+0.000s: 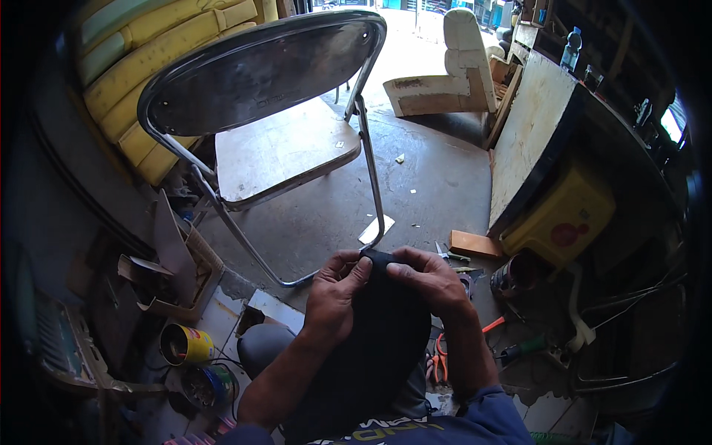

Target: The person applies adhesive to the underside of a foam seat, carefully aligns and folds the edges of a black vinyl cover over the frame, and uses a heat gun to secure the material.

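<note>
A piece of black fabric [363,348] lies draped over my lap, its far edge raised between my two hands. My left hand [335,293] pinches that edge between thumb and fingers. Close beside it, my right hand [430,278] grips the same edge, thumb on top. Just beyond my hands stands a metal-framed folding chair [289,148] with a dark oval backrest and a pale, bare seat board. One bent leg of its frame comes down right behind my fingertips.
Yellow foam pieces [170,52] are stacked at the far left. A cardboard box [185,285] and a yellow can [185,344] stand at left. At right are an orange block [475,244], a yellow plastic stool [567,215], and orange-handled pliers [440,360]. A worn cream seat [449,81] stands farther back.
</note>
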### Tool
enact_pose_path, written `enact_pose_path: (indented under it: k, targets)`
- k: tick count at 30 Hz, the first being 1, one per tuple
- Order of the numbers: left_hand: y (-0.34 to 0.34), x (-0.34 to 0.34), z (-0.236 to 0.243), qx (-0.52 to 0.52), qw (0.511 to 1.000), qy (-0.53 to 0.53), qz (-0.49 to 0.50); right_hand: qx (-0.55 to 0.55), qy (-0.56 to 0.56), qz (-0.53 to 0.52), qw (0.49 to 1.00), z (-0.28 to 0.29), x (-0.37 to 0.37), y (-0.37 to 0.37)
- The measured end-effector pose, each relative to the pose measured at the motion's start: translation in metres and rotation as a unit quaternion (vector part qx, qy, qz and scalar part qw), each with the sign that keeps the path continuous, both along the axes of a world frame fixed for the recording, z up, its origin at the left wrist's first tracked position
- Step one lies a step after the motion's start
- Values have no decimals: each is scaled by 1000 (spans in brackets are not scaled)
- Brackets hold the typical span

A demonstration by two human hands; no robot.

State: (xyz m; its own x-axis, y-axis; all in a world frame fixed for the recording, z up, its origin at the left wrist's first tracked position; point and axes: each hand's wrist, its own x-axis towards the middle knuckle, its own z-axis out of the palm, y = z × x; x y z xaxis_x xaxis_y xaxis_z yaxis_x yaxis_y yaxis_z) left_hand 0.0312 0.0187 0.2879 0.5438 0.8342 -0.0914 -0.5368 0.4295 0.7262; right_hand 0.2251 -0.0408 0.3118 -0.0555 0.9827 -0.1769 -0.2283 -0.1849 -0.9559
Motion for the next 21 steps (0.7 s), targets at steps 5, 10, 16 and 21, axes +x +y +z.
enact_pose_path:
  k: [5,10,16,21]
  targets:
    - [-6,-3,8,83,993,81,5,68,-39,-132,988,-5,-8,14]
    - [-12,-6,16,115,985,132,-2,79,-10,-149,986,-6,-7,17]
    - [-4,-6,12,-16,998,52,-32,34,-21,-111,993,-6,-4,27]
    - [1,-10,2,-91,995,1,-29,-7,41,-81,996,-18,-8,34]
